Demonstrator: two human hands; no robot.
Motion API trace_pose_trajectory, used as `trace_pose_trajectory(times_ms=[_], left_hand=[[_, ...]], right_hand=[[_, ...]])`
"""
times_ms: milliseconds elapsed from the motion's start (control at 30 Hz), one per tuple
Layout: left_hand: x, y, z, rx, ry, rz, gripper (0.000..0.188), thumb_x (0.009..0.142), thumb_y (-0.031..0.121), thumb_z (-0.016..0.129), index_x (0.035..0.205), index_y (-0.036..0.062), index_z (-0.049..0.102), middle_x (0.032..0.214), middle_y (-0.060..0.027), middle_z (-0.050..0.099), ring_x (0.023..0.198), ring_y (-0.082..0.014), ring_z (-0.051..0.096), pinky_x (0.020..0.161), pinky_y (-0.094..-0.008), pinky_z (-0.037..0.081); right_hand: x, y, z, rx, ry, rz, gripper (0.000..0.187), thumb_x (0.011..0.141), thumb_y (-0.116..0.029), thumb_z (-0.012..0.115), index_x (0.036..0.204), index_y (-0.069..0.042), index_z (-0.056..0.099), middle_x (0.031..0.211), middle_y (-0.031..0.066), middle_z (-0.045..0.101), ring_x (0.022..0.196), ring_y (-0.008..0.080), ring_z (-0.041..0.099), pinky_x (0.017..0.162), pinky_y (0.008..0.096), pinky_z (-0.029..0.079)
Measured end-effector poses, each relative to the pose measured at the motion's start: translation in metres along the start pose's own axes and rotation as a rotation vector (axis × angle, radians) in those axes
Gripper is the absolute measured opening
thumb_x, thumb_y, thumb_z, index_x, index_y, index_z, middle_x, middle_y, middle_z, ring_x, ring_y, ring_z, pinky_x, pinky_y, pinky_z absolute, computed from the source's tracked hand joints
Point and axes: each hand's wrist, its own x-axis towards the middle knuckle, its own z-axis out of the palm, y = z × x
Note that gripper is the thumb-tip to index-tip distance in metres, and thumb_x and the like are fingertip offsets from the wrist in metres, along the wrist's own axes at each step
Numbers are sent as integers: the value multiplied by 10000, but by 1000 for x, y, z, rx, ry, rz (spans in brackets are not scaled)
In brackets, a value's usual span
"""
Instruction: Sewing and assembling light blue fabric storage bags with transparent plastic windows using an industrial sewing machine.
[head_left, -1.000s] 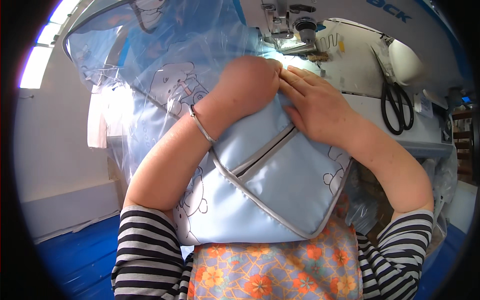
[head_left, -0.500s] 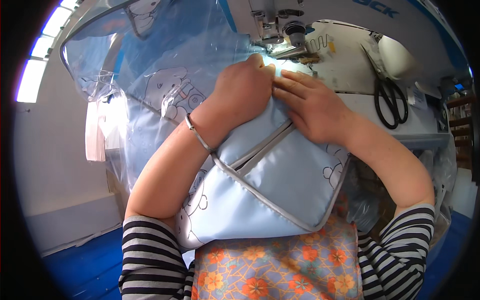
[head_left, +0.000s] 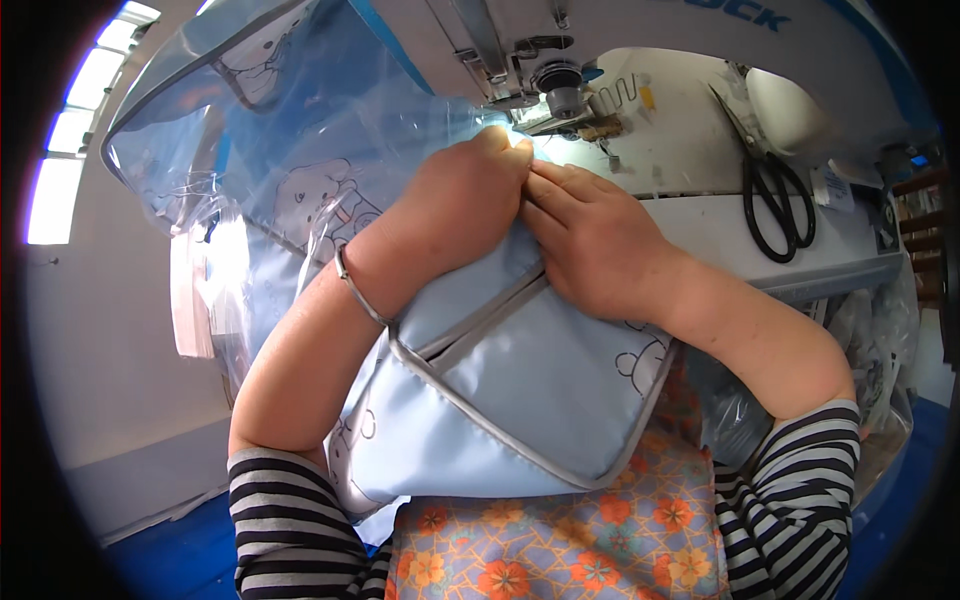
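Note:
A light blue fabric bag (head_left: 520, 400) with grey piping and small bear outlines lies across my lap and up to the sewing machine (head_left: 560, 60). My left hand (head_left: 455, 215) is closed over the bag's top edge just below the machine's presser foot (head_left: 565, 100). My right hand (head_left: 590, 240) presses flat on the same fabric beside it, fingertips touching the left hand's. The bag's edge under the foot is hidden by my hands. A thin bracelet circles my left wrist.
Black scissors (head_left: 775, 205) lie on the white machine bed (head_left: 700, 170) to the right. Clear plastic sheeting with bear prints (head_left: 300, 170) is piled at the left and behind. A floral apron (head_left: 560, 540) covers my lap. Bright windows sit at far left.
Both hands have pushed the bag's top edge up closer under the presser foot. The view has shifted so the machine head and scissors sit lower in the picture.

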Motion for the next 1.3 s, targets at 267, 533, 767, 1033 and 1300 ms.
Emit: trace_pose_trajectory(times_ms=[267,533,767,1033,1300], left_hand=[[4,-6,-2,-70,20,130,135,863,80,481,832,-19,566,831,-257,597,844,-412,615,695,-450,497],[-13,-1,-31,-194,-32,186,201,889,97,523,1033,-8,617,992,-219,636,942,-380,604,825,-383,488],[-121,68,-89,-131,-206,188,604,783,351,695,1276,30,560,1339,-198,526,1298,-414,433,1093,-532,284],[-180,39,6,375,105,-275,310,634,4,675,930,66,610,1086,-76,638,1096,-273,581,1098,-510,292],[-126,-75,-27,647,149,-243,120,676,65,628,771,120,674,799,-119,680,818,-304,657,898,-418,472]], right_hand=[[-4,-2,7,52,38,40,366,645,-31,601,1000,54,614,1101,185,576,1113,346,552,967,422,468],[4,-12,36,4,276,30,224,632,-80,587,819,43,585,942,192,554,906,347,552,829,429,474],[1,-9,39,-167,309,24,198,672,-93,577,821,34,611,882,172,585,863,304,563,783,379,471],[-2,-16,34,1,199,17,295,777,-193,612,951,44,629,1003,203,591,992,341,559,899,430,454],[10,-56,61,-104,140,202,479,831,-294,638,1168,38,565,1299,253,499,1272,390,431,1096,505,306]])
